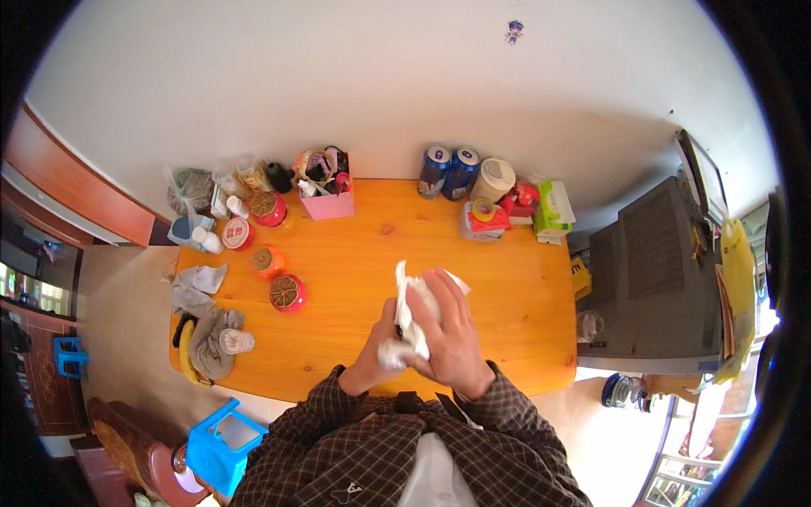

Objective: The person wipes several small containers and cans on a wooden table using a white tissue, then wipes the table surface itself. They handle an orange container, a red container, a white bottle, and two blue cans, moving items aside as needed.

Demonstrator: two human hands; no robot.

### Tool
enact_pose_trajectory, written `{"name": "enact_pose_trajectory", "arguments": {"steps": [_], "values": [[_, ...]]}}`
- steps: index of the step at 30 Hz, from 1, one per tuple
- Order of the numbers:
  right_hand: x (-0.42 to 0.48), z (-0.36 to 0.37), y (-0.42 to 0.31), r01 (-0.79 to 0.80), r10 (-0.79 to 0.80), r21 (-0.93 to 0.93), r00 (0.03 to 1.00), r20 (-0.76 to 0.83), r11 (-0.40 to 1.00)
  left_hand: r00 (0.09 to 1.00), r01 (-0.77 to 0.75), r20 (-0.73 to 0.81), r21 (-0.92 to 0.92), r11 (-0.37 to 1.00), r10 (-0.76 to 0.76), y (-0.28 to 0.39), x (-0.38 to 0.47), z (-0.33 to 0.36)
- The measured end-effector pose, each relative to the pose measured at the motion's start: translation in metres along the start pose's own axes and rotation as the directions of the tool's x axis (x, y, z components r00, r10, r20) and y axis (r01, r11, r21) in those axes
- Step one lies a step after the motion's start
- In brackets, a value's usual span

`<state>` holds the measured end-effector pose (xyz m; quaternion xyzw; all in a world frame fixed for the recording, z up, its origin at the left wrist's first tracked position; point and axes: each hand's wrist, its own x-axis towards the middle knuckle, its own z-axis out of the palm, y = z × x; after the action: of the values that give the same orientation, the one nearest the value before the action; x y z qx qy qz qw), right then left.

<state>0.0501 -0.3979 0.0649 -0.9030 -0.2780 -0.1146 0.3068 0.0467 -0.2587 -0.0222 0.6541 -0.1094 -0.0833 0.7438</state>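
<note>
Above the front half of the wooden table, I hold a crumpled white tissue or thin cloth between both hands. My left hand grips it from the left, its fingers mostly hidden behind the white material. Across its right side lies my right hand, fingers extended and pressed over it. A small dark patch shows beside the left fingers; whether something is wrapped inside cannot be seen. The lower end of the tissue is blurred. Nearest on the left are a red jar and an orange jar, both with citrus-slice-patterned lids.
Two blue cans, a lidded cream cup and a green tissue pack line the back right. A pink box stands at the back. Grey cloths and a cotton-swab tub lie left. A blue stool is below.
</note>
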Motion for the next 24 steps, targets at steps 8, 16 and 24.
{"name": "enact_pose_trajectory", "arguments": {"steps": [8, 16, 24], "values": [[0.012, 0.007, 0.003, -0.331, 0.313, 0.239, 0.943, 0.109, 0.913, 0.990, 0.066, 0.076, 0.505, 0.860, -0.120, 0.047, -0.003, -0.014], [-0.002, 0.004, 0.044, -0.685, 0.296, 0.713, 0.720, 0.628, 0.154, 0.923, -0.045, 0.332, 0.597, 0.801, -0.195, 0.041, -0.001, -0.019], [-0.044, 0.043, 0.067, -0.656, 0.380, 0.745, 0.724, 0.576, 0.120, 0.955, 0.087, 0.287, -0.030, 0.996, -0.075, 0.018, -0.001, -0.012]]}}
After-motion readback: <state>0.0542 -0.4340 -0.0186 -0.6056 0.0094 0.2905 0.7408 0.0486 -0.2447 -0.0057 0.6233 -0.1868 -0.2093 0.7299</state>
